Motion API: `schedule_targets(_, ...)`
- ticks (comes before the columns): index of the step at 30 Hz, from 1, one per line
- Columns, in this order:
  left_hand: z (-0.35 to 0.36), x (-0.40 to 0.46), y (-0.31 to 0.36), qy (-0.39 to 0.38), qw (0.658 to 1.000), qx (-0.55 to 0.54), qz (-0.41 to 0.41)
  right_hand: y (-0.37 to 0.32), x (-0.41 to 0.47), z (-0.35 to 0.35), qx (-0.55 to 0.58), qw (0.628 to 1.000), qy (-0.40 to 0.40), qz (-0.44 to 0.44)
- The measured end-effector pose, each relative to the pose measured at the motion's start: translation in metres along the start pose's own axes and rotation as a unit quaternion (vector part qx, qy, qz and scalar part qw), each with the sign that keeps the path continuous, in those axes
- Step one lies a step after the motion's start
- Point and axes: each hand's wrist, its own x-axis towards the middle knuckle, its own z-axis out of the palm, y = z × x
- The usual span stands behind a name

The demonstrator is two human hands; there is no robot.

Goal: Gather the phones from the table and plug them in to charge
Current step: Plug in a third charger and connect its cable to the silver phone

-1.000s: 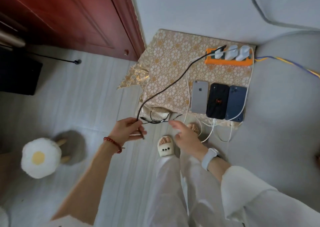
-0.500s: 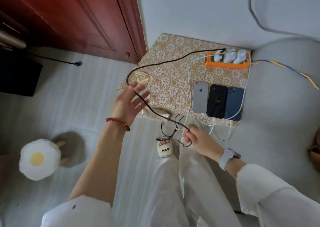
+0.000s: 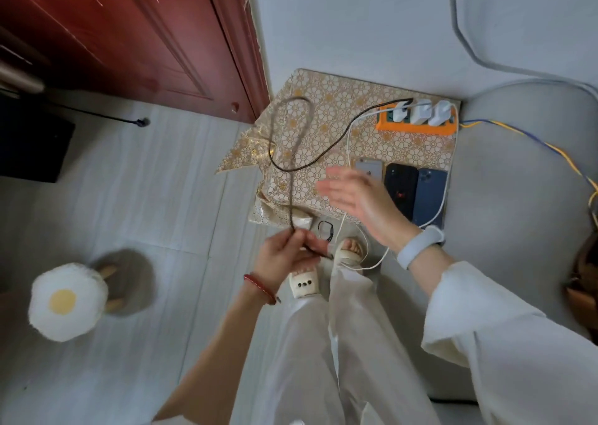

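Three phones lie face down side by side on the small gold-patterned table (image 3: 326, 101): a silver phone (image 3: 370, 167), a black phone (image 3: 401, 191) and a blue phone (image 3: 430, 194). White cables run from them to white chargers in the orange power strip (image 3: 417, 126). A black cable (image 3: 291, 152), also plugged into the strip, loops in the air over the table's left side. My left hand (image 3: 284, 259) pinches its lower part in front of the table. My right hand (image 3: 362, 204) hovers open over the table's front, partly covering the silver phone.
A red wooden door (image 3: 129, 36) stands to the left of the table, a grey sofa (image 3: 517, 230) to the right. A fried-egg cushion stool (image 3: 64, 301) is on the floor at the left. Blue and yellow wires (image 3: 524, 136) trail off the strip to the right.
My left hand dropped from the table's left corner to below its front edge and took hold of the black cable. My right hand let the cable go and rose open over the phones.
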Motion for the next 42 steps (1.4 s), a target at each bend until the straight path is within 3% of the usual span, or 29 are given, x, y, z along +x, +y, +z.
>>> schedule_targets(2,-0.011,0.0,0.02,0.003,0.995,-0.098,0.03,0.027,-0.004,0.016,-0.127,0.985,-0.095,0.069)
schedule_targets(4,-0.02,0.002,0.039,0.028,0.984,-0.161,0.069,0.055,-0.02,0.03,-0.16,0.97,-0.153,0.097)
schedule_targets(8,-0.055,0.007,0.065,0.151,0.926,-0.319,0.136,0.091,-0.054,0.016,-0.298,0.94,-0.128,0.105)
schedule_targets(11,-0.084,0.008,0.07,0.194,0.887,-0.377,0.185,0.1,-0.061,-0.009,-0.392,0.91,-0.099,0.091)
schedule_targets(13,-0.087,0.01,0.061,0.212,0.898,-0.355,0.151,0.097,-0.064,-0.018,-0.402,0.911,-0.067,0.068)
schedule_targets(15,-0.073,0.012,0.041,0.193,0.932,-0.299,0.071,0.089,-0.064,-0.011,-0.402,0.912,-0.073,0.034)
schedule_targets(18,-0.032,0.009,0.008,0.055,0.985,-0.155,-0.045,0.072,-0.054,0.019,-0.407,0.907,-0.109,-0.017)
schedule_targets(20,-0.01,0.004,-0.007,0.022,0.995,-0.08,-0.051,0.061,-0.049,0.036,-0.407,0.903,-0.128,-0.051)
schedule_targets(22,-0.007,0.002,-0.007,0.069,0.991,-0.113,-0.005,0.057,-0.046,0.041,-0.394,0.908,-0.133,-0.056)
schedule_targets(26,-0.063,0.006,0.011,0.207,0.934,-0.282,0.068,0.071,-0.054,0.006,-0.409,0.903,-0.134,0.012)
schedule_targets(29,-0.112,0.004,0.016,0.244,0.887,-0.376,0.111,0.088,-0.066,-0.029,-0.439,0.889,-0.115,0.053)
schedule_targets(32,-0.125,0.003,0.011,0.253,0.857,-0.435,0.112,0.095,-0.068,-0.038,-0.478,0.873,-0.088,0.025)
schedule_targets(34,-0.107,0.005,0.004,0.243,0.869,-0.425,0.07,0.093,-0.065,-0.028,-0.492,0.868,-0.067,-0.02)
schedule_targets(38,-0.036,0.01,-0.012,0.151,0.95,-0.272,-0.031,0.079,-0.052,0.01,-0.473,0.872,-0.06,-0.109)
schedule_targets(42,-0.014,0.011,-0.011,0.142,0.944,-0.297,0.009,0.072,-0.046,0.02,-0.497,0.856,-0.039,-0.134)
